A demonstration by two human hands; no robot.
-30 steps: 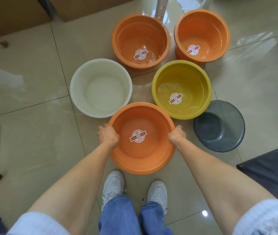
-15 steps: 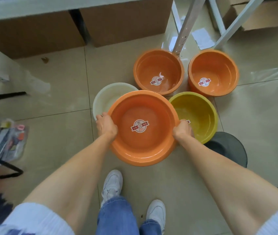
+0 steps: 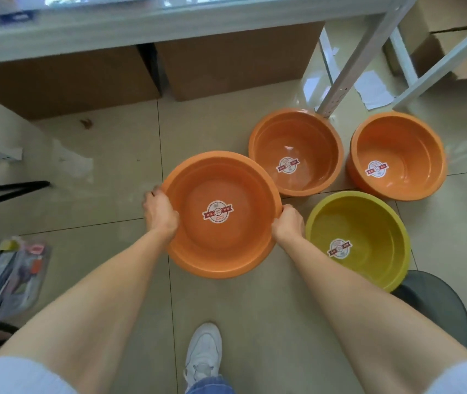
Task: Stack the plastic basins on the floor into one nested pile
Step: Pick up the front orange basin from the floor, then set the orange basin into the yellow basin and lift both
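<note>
3 orange basins [image 3: 220, 214] [image 3: 296, 152] [image 3: 397, 156], 1 yellow basin [image 3: 359, 240], 1 grey basin [image 3: 437, 305], 2 hands [image 3: 160, 213] [image 3: 288, 225].

Glossy plastic basins [image 3: 222, 214], glazed floor tiles [image 3: 112, 200]

Storeroom or stockroom, likely. Brown cardboard boxes [image 3: 90, 81] stowed under pale desk [image 3: 169, 27]; perforated white metal rack legs [image 3: 349, 69]; glossy beige tiled floor [image 3: 107, 211]; labelled plastic basins [image 3: 297, 155] set out on floor.

The grey basin [image 3: 437, 305] is partly covered by the right forearm and the yellow basin [image 3: 368, 223], while the floor under the held orange basin [image 3: 220, 245] is hidden.
</note>
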